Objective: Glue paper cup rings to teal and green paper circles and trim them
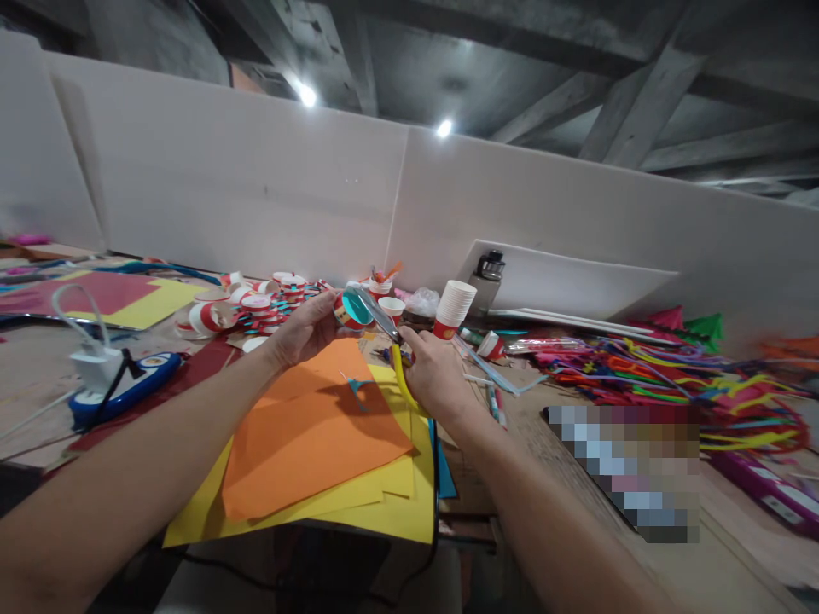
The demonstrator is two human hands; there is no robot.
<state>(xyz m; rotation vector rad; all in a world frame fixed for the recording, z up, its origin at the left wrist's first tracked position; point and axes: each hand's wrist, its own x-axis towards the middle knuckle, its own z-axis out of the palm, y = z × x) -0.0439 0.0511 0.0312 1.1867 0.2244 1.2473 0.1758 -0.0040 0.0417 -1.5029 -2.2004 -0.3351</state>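
Observation:
Raised over the table, my left hand (307, 327) grips a red paper cup (346, 317) with a teal disc (356, 309) at its mouth. My right hand (430, 368) is closed around the yellow handle of a pair of scissors (402, 381). Their metal blades reach left to the teal disc; whether they cut into it I cannot tell. Below both hands lie orange sheets (313, 435) on top of yellow sheets (409, 512), with a small teal scrap (363, 394) on the orange.
Behind stand a stack of paper cups (455, 307) and a dark bottle (489, 281). Several decorated cups (256, 309) cluster at left, near a blue power strip (128, 388). At right are colourful pipe cleaners (646, 371) and a blurred-out flat device (624, 473). White panels (256, 179) line the back.

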